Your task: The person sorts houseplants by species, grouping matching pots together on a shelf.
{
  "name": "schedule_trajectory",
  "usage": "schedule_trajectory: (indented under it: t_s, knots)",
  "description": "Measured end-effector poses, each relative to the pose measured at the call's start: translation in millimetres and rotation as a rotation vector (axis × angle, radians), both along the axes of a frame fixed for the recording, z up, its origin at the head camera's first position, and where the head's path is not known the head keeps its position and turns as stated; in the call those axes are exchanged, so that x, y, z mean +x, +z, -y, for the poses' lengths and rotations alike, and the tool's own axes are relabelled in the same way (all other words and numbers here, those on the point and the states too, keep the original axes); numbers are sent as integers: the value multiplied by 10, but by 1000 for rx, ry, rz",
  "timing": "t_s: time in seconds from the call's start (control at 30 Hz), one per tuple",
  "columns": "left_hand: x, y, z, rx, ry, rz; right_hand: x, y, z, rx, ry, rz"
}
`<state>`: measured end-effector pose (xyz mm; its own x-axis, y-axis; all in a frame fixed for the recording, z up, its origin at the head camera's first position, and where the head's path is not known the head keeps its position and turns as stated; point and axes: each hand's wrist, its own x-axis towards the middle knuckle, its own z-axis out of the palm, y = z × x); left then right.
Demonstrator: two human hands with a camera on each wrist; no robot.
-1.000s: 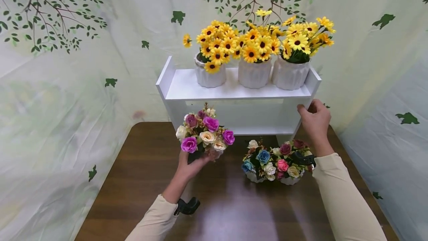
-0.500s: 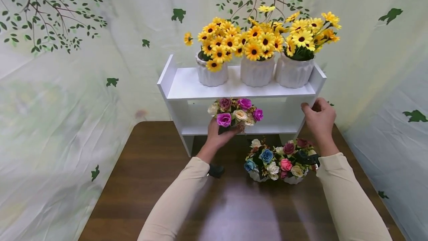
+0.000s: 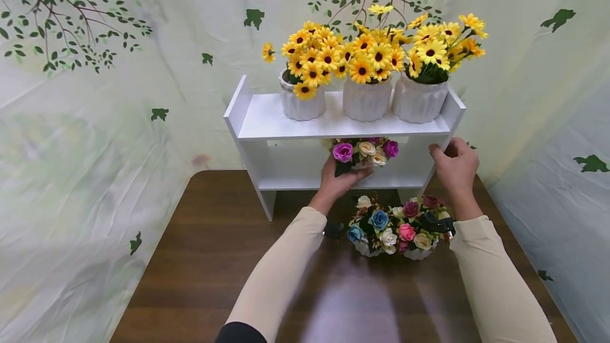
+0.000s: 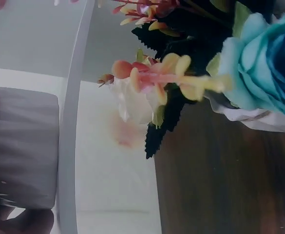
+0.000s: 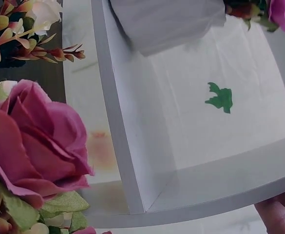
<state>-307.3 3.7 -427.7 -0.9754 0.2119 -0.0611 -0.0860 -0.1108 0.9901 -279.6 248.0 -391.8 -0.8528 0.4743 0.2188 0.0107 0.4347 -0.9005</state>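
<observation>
- Left grip [image 3: 339,178] curled round a pale pot [image 4: 23,141], thumb on one side, fingers on the other.
- Held pot carries magenta and cream roses [image 3: 367,149] with dark green leaves; it is in the gap between the upper and lower boards of a white shelf [image 3: 259,120], its base close to the lower board [image 3: 293,181]. Cannot tell whether base and board touch.
- Right grip [image 3: 456,168] holds the shelf's right side panel, thumb at the front edge.
- Upper board: three whitish ridged pots [image 3: 366,102] in a row, upright, each full of yellow daisy-like flowers [image 3: 360,71] with dark centres. Left and middle blooms meet; right-hand pot stands near the raised end.
- Brown bench [image 3: 190,263], before the shelf's right half: two more pots side by side.
- Left one of these [image 3: 367,249] holds blue and white roses [image 3: 379,219].
- Right one [image 3: 417,253] holds pink, dark mauve and cream roses [image 3: 406,232], partly covered in the head view by the black right wrist camera [image 3: 434,224].
</observation>
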Motion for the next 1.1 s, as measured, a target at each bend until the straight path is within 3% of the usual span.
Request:
schedule_trajectory:
  t_s: [0.03, 0.07, 0.13, 0.37, 0.53, 0.67, 0.8, 0.97, 1.1]
  knots:
    - [-13, -12, -16, -266, 48, -117, 2, -3, -2, 1, -1, -3]
    - [-23, -25, -28, -443, 101, -208, 3, -6, -3, 3, -4, -8]
    - [-36, -38, -49, -564, 142, -294, 5, -12, -6, 2, -3, -15]
    - [-90, -52, -103, -507, 54, -366, 11, -16, -25, 9, -5, -4]
    - [-124, -39, -162, -551, 36, -423, 13, -10, -47, 9, -23, 6]
    - [-115, -16, -210, -529, 79, -343, 24, -4, -60, 1, -23, 9]
    - [-119, 3, -289, -433, 80, -233, 36, 2, -89, -7, -36, 9]
    - [-152, 36, -407, -396, 48, -215, 35, 6, -106, 10, -48, -20]
    - [-161, 66, -494, -494, 39, -313, 19, -1, -98, 25, -45, -46]
